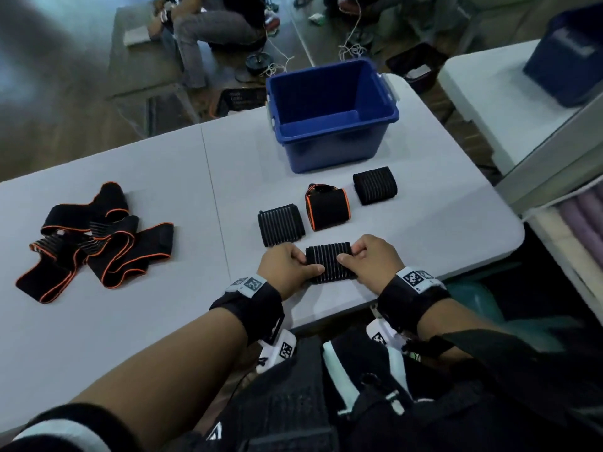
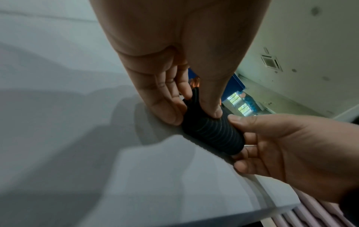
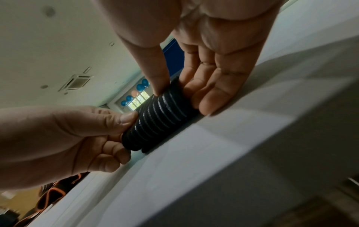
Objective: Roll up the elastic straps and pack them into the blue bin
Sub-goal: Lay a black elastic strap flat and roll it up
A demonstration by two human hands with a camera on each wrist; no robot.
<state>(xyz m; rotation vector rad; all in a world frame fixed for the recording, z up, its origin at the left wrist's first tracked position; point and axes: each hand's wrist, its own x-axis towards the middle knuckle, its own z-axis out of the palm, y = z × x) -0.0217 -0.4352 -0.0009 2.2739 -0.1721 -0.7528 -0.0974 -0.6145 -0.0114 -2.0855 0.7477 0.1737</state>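
Both your left hand (image 1: 291,266) and right hand (image 1: 368,259) pinch a ribbed rolled strap (image 1: 330,263) near the grey desk's (image 1: 163,321) front edge; blue bin (image 1: 332,115) beyond.

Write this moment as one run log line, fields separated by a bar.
step: rolling | both hands grip ribbed roll on table | three rolls beside it | unrolled straps left | blue bin holds none

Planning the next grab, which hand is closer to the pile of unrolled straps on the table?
Left. The left hand grips the roll's end on the side toward the pile of unrolled straps; the right hand grips the far end, farther away.
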